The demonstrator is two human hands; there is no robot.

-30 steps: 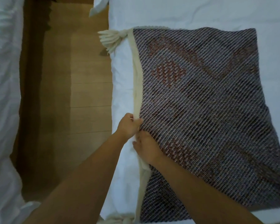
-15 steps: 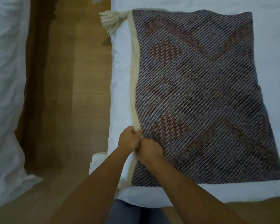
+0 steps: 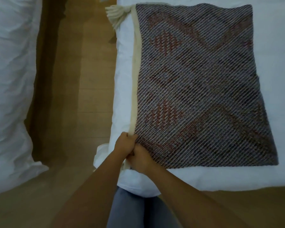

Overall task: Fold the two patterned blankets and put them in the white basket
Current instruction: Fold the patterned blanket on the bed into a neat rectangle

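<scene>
A patterned blanket (image 3: 204,83), dark grey weave with reddish diamonds, lies folded flat on the white bed (image 3: 278,46). A cream border (image 3: 135,79) runs down its left side, ending in a cream tassel (image 3: 116,13) at the far left corner. My left hand (image 3: 124,143) pinches the cream border near the blanket's near left corner. Touching it, my right hand (image 3: 141,157) grips the same corner from the right. Both hands are closed on the fabric. The white basket and a second blanket are out of view.
A strip of wooden floor (image 3: 89,79) runs between this bed and a second white bed (image 3: 10,79) on the left. My legs in grey trousers (image 3: 132,209) stand against the near edge of the bed. More floor shows at the lower right.
My hands have slid toward me along the cream border to the near left corner. The view has pulled back, so the blanket's near edge and my legs now show.
</scene>
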